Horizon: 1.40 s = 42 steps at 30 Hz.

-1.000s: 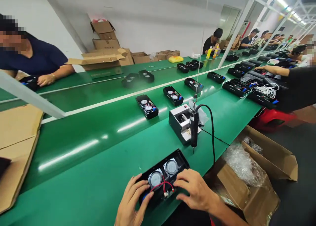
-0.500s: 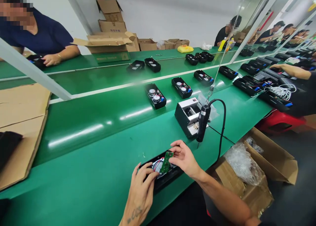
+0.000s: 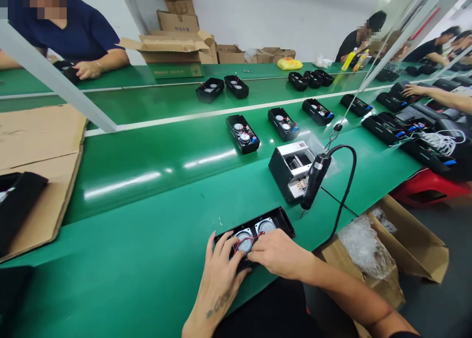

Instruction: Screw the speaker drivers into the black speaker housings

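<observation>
A black speaker housing [image 3: 284,221] lies on the green bench in front of me, with two round speaker drivers [image 3: 266,226] and red and black wires inside it. My left hand [image 3: 223,261] grips the housing's left end, fingers over the far wall and thumb near the closer driver. Over the near side, my right hand [image 3: 282,253] reaches in with its fingers bunched together beside my left thumb. Whatever those fingers hold is hidden; the green circuit board does not show. An electric screwdriver [image 3: 316,180] hangs just beyond, its bit pointing down.
A screw feeder [image 3: 293,168] stands behind the screwdriver. Several open speaker housings [image 3: 243,134] sit along the green line [image 3: 177,136]. Flattened cardboard [image 3: 40,136] lies at left; a carton with plastic wrap [image 3: 368,249] is at lower right. Co-workers sit across and to the right.
My right hand has lowered from above the housing into its near side, and the green circuit board it held is out of sight. The camera view has shifted somewhat.
</observation>
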{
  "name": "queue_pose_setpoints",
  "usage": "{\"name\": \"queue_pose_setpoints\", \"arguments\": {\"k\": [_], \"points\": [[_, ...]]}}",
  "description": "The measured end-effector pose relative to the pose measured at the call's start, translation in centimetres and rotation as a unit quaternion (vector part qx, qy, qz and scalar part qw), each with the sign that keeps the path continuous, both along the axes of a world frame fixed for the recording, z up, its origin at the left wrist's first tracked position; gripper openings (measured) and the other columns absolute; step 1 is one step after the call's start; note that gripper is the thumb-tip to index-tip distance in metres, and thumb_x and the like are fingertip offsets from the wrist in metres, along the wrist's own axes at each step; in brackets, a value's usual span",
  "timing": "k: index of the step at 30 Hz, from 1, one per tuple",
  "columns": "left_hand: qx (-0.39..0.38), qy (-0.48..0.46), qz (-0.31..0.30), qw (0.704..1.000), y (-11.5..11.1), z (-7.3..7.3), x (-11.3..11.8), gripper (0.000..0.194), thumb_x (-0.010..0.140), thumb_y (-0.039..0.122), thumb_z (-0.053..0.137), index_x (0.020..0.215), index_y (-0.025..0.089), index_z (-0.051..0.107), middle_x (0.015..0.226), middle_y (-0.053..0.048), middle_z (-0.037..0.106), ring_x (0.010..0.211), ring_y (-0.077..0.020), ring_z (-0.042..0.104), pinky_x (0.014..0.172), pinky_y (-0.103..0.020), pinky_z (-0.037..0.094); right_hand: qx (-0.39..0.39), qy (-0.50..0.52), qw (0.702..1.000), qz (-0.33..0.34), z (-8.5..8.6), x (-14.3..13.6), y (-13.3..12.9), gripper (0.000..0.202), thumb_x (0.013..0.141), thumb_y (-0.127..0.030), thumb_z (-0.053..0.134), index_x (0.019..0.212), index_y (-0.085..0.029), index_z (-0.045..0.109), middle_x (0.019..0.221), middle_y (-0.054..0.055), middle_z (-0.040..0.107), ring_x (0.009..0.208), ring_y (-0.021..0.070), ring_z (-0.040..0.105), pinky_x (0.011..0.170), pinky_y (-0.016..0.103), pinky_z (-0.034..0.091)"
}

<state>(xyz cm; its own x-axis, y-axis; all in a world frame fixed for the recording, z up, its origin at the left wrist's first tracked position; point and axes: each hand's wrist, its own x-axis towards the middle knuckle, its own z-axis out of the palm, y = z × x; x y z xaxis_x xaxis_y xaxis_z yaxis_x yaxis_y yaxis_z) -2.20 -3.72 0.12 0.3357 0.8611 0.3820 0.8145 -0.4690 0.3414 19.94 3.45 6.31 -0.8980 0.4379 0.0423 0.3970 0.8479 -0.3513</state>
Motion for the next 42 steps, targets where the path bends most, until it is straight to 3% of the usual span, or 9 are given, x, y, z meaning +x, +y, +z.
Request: {"name": "queue_pose_setpoints", "arguments": {"k": [6, 13, 18, 21, 26, 31, 34, 38, 42], "points": [[0.003, -0.056, 0.01, 0.998, 0.0, 0.7, 0.8, 0.011, 0.087, 0.023, 0.081, 0.094, 0.024, 0.072, 0.119, -0.009, 0.074, 0.128, -0.0337, 0.065, 0.127, -0.07, 0.034, -0.045, -0.048, 0.997, 0.028, 0.1, 0.3, 0.5, 0.022, 0.106, -0.013, 0.057, 0.108, -0.022, 0.077, 0.099, 0.001, 0.083, 0.084, 0.0172, 0.065, 0.065, 0.035, 0.03], [-0.01, -0.036, -0.006, 0.999, 0.0, 0.8, 0.8, 0.015, 0.083, 0.024, 0.086, 0.093, 0.024, 0.076, 0.123, -0.006, 0.077, 0.129, -0.0358, 0.065, 0.132, -0.073, 0.02, 0.043, -0.056, 0.996, 0.055, -0.7, 0.3, -0.1, 0.016, 0.108, -0.019, 0.057, 0.105, -0.017, 0.073, 0.097, 0.003, 0.08, 0.085, 0.0202, 0.065, 0.073, 0.038, 0.036], [-0.007, -0.009, -0.01, 1.0, -0.2, 0.3, 0.9, 0.023, 0.083, 0.029, 0.088, 0.103, 0.024, 0.078, 0.129, -0.006, 0.077, 0.131, -0.0367, 0.064, 0.135, -0.071, 0.014, -0.033, -0.048, 0.996, 0.069, -0.6, 0.7, 0.5, 0.022, 0.097, -0.01, 0.059, 0.111, -0.018, 0.074, 0.104, 0.005, 0.08, 0.097, 0.0216, 0.067, 0.084, 0.036, 0.041], [-0.008, 0.008, -0.01, 1.0, 0.1, 0.4, 0.9, 0.026, 0.084, 0.031, 0.088, 0.108, 0.025, 0.078, 0.13, -0.005, 0.076, 0.134, -0.0376, 0.063, 0.135, -0.074, 0.008, -0.058, -0.044, 0.997, 0.034, 0.0, 0.7, 0.1, 0.02, 0.095, -0.014, 0.06, 0.108, -0.017, 0.074, 0.105, 0.007, 0.081, 0.098, 0.0227, 0.069, 0.091, 0.037, 0.043], [-0.069, 0.023, -0.054, 0.996, 2.6, 1.5, 0.0, 0.018, 0.089, 0.029, 0.082, 0.107, 0.028, 0.081, 0.133, -0.006, 0.074, 0.131, -0.0356, 0.066, 0.129, -0.083, -0.004, -0.029, -0.1, 0.994, -0.023, 1.0, -0.6, 0.6, 0.025, 0.088, -0.012, 0.064, 0.112, -0.012, 0.071, 0.104, 0.014, 0.081, 0.095, 0.0274, 0.073, 0.092, 0.041, 0.046], [-0.233, -0.013, -0.088, 0.968, 6.9, 3.5, -1.5, 0.011, 0.091, 0.038, 0.08, 0.099, 0.031, 0.083, 0.13, 0.0, 0.07, 0.103, -0.0222, 0.075, 0.123, -0.084, -0.015, -0.177, -0.103, 0.977, -0.063, 2.1, -2.4, 5.4, 0.03, 0.082, -0.011, 0.07, 0.109, -0.019, 0.079, 0.099, 0.008, 0.084, 0.091, 0.0254, 0.077, 0.071, 0.03, 0.045], [-0.289, -0.025, -0.096, 0.952, 8.7, 4.4, -1.9, 0.014, 0.088, 0.044, 0.082, 0.092, 0.03, 0.084, 0.125, 0.002, 0.07, 0.104, -0.0215, 0.074, 0.125, -0.082, -0.014, -0.212, -0.09, 0.97, -0.078, 3.0, -2.7, 6.8, 0.034, 0.08, -0.012, 0.073, 0.111, -0.02, 0.081, 0.106, 0.006, 0.085, 0.098, 0.0257, 0.079, 0.072, 0.028, 0.045], [-0.291, -0.023, -0.109, 0.95, 9.5, 4.4, -2.1, 0.018, 0.086, 0.049, 0.083, 0.087, 0.031, 0.085, 0.126, 0.003, 0.07, 0.107, -0.0209, 0.074, 0.133, -0.073, -0.007, -0.153, -0.105, 0.98, -0.076, 3.4, -2.7, 6.0, 0.037, 0.083, -0.022, 0.078, 0.121, -0.02, 0.08, 0.105, 0.008, 0.085, 0.102, 0.0296, 0.079, 0.08, 0.031, 0.045], [-0.293, -0.024, -0.118, 0.948, 9.8, 3.8, -2.5, 0.022, 0.086, 0.054, 0.082, 0.088, 0.032, 0.085, 0.131, 0.002, 0.07, 0.116, -0.0225, 0.071, 0.137, -0.062, 0.01, -0.092, -0.129, 0.983, -0.087, 2.9, -2.9, 5.1, 0.041, 0.088, -0.027, 0.078, 0.128, -0.018, 0.076, 0.093, 0.01, 0.083, 0.092, 0.0292, 0.078, 0.087, 0.035, 0.045]]}}
